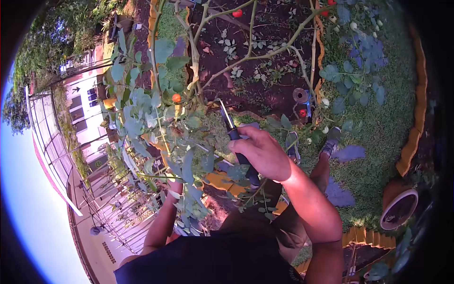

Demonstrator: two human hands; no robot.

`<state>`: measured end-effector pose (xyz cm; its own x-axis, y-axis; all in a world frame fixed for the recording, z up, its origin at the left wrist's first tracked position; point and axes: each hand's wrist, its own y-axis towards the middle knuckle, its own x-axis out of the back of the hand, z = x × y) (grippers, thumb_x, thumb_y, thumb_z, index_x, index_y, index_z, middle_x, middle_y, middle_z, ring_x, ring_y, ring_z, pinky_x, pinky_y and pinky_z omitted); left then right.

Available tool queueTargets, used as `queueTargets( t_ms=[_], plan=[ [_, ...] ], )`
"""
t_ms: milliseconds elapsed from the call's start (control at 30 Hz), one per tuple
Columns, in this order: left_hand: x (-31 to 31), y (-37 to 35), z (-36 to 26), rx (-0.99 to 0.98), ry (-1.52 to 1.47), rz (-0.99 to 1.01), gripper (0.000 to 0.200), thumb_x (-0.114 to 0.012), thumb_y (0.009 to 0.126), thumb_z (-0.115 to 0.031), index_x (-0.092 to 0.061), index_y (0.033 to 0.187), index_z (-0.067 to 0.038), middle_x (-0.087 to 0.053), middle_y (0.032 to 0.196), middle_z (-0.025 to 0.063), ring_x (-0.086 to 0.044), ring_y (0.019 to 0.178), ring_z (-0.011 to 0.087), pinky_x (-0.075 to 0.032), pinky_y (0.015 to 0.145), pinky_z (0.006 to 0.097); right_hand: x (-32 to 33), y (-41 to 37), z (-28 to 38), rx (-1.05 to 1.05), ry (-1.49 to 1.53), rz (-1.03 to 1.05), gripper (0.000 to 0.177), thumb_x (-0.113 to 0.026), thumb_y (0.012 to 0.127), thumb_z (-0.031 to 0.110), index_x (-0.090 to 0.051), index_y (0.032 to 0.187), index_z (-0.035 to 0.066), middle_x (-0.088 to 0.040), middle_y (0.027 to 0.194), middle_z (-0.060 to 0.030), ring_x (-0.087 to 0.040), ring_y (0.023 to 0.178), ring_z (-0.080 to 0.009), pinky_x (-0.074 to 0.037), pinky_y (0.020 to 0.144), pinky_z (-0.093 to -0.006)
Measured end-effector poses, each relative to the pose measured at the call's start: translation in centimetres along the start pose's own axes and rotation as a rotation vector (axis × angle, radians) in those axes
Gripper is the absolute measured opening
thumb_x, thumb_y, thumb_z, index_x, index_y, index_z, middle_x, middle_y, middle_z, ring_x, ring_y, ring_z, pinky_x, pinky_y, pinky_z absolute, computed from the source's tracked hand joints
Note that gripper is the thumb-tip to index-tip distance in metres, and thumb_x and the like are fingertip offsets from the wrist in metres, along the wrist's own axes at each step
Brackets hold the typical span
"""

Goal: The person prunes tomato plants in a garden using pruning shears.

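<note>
My right hand [262,154] is wrapped round the black handle of a garden cutting tool [228,118]. Its narrow, pointed metal blade aims up and left, near the base of a tomato plant's branching stem [195,61]. Leaves mostly cover my left hand [175,185], which is low among the foliage [142,113] beside a green stem; its fingers are hidden. An orange tomato [176,98] hangs above and between my hands. Red tomatoes [237,13] show at the top, and another red tomato [302,112] is right of the blade.
Bare branches [269,53] stretch across a dark soil bed [279,28]. Wavy orange edging [416,118] borders the grass [378,156]. My shoe [334,134] is near grey paving stones [339,193]. A terracotta pot [399,208] stands at right; a building [87,113] is at left.
</note>
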<state>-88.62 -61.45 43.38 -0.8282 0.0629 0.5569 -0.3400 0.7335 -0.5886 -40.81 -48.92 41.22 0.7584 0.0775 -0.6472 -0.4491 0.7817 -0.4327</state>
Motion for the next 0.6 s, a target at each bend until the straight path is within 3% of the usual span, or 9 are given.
queueTargets(
  t_ms=[33,167,233,267,333,400,467,500,600],
  plan=[
    [2.9,-0.3,1.0,0.033,-0.054,-0.027,0.041,-0.056,0.101,-0.041,-0.051,0.123,-0.006,-0.061,0.104,0.0065,-0.066,0.082,0.0177,-0.052,0.073,0.0334,0.4,-0.1,0.6,0.001,-0.019,-0.028,0.040,-0.066,0.089,0.030,-0.064,0.110,-0.004,-0.065,0.068,-0.0054,-0.059,0.061,-0.0080,-0.046,0.057,-0.0304],
    [-0.4,-7.0,-14.9,-0.300,0.235,-0.420,0.020,-0.044,0.105,-0.013,-0.045,0.126,-0.012,-0.061,0.090,0.0048,-0.057,0.062,0.0118,-0.046,0.053,0.0247,1.6,0.6,2.5,0.050,0.006,-0.020,0.048,-0.068,0.089,0.026,-0.058,0.123,-0.006,-0.067,0.077,-0.0069,-0.059,0.060,-0.0093,-0.048,0.056,-0.0308],
    [1.6,-7.0,-20.7,-0.394,0.275,-0.649,0.021,-0.044,0.104,-0.007,-0.042,0.124,-0.010,-0.059,0.089,0.0066,-0.053,0.059,0.0117,-0.045,0.055,0.0245,2.1,0.8,3.4,0.041,0.008,0.009,0.055,-0.069,0.089,0.024,-0.052,0.130,-0.008,-0.068,0.083,-0.0086,-0.062,0.067,-0.0121,-0.050,0.060,-0.0317],
    [3.1,-6.9,-23.9,-0.509,0.087,-0.631,0.015,-0.043,0.103,-0.003,-0.047,0.118,-0.007,-0.060,0.091,0.0070,-0.052,0.061,0.0098,-0.044,0.056,0.0234,2.4,0.8,3.7,0.038,0.003,0.030,0.055,-0.070,0.088,0.025,-0.053,0.129,-0.008,-0.068,0.084,-0.0084,-0.062,0.070,-0.0122,-0.051,0.062,-0.0317],
    [2.9,-7.2,-32.3,-0.625,0.302,-0.627,0.016,-0.039,0.101,0.001,-0.054,0.104,-0.003,-0.060,0.092,0.0059,-0.050,0.062,0.0078,-0.041,0.056,0.0223,2.8,0.7,4.4,0.035,-0.004,0.081,0.055,-0.070,0.088,0.025,-0.054,0.129,-0.007,-0.068,0.085,-0.0080,-0.063,0.075,-0.0124,-0.051,0.065,-0.0318],
    [1.2,-6.7,-39.3,-0.721,0.492,-0.471,0.022,-0.038,0.096,0.005,-0.059,0.093,0.000,-0.059,0.092,0.0051,-0.050,0.066,0.0074,-0.041,0.059,0.0235,3.6,0.9,5.3,0.020,-0.218,0.162,0.051,-0.070,0.082,0.032,-0.062,0.118,-0.003,-0.069,0.083,-0.0128,-0.068,0.077,-0.0227,-0.052,0.071,-0.0367],
    [-3.7,-5.1,-44.6,-0.685,0.707,-0.253,0.020,-0.043,0.090,0.006,-0.063,0.094,0.002,-0.057,0.087,0.0044,-0.051,0.071,0.0099,-0.043,0.064,0.0270,4.3,1.2,5.9,0.069,-0.442,0.246,0.047,-0.069,0.079,0.035,-0.065,0.110,0.000,-0.068,0.082,-0.0161,-0.069,0.076,-0.0303,-0.053,0.073,-0.0408],
    [-7.5,-4.3,-46.0,-0.667,0.803,-0.142,0.020,-0.046,0.089,0.003,-0.066,0.094,0.002,-0.059,0.086,0.0053,-0.054,0.074,0.0124,-0.045,0.067,0.0291,4.2,1.4,5.9,0.069,-0.494,0.296,0.042,-0.068,0.076,0.037,-0.066,0.100,0.001,-0.067,0.082,-0.0207,-0.067,0.080,-0.0396,-0.052,0.077,-0.0467],
    [-15.2,-1.7,-47.3,-0.455,1.187,0.218,0.019,-0.060,0.089,-0.012,-0.073,0.096,-0.001,-0.066,0.087,0.0095,-0.063,0.085,0.0217,-0.048,0.076,0.0352,3.3,1.7,4.7,0.136,-0.648,0.373,0.038,-0.067,0.077,0.034,-0.066,0.095,0.002,-0.068,0.082,-0.0206,-0.068,0.083,-0.0396,-0.051,0.078,-0.0485]
  ],
)
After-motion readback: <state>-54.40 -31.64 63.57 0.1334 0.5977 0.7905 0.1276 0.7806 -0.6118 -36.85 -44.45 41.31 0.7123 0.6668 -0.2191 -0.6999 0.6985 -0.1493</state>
